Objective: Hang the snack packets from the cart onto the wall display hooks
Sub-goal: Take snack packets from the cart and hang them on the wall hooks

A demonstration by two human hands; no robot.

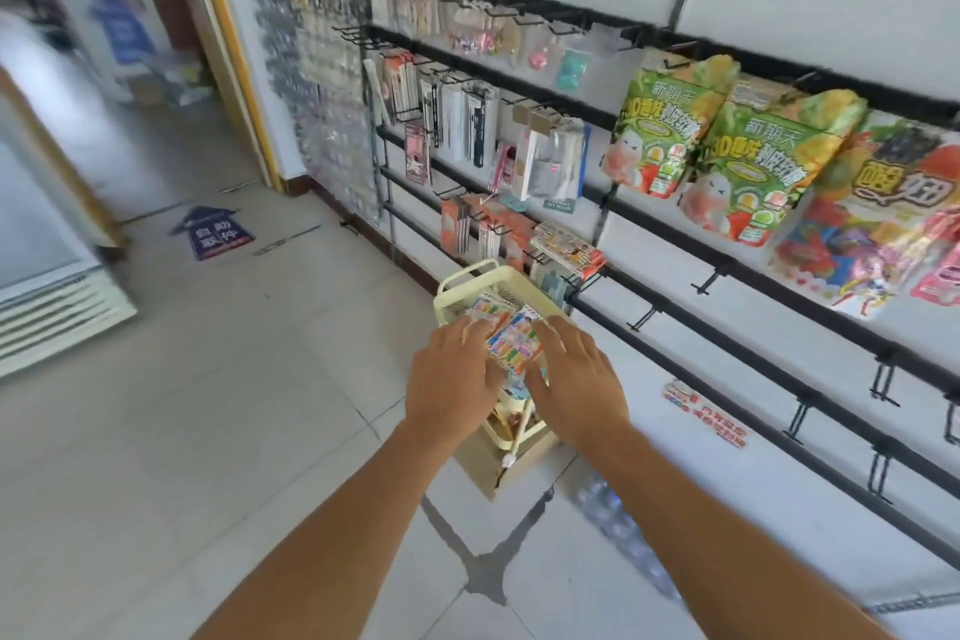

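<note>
Snack packets (511,343) lie in a small colourful stack on the top tray of the pale yellow cart (467,283), which stands on the tiled floor just beside the wall display. From the head view, the left hand (452,382) and right hand (576,379) flank the stack, fingers spread and lightly bent over its edges; whether either has truly gripped it I cannot tell. These packets look thin, light and glossy, so probably slippery and apt to fan apart. A pinch near the top edge, where a hang hole would likely sit, should suit the empty hooks (644,317) on the black rails nearby.
</note>
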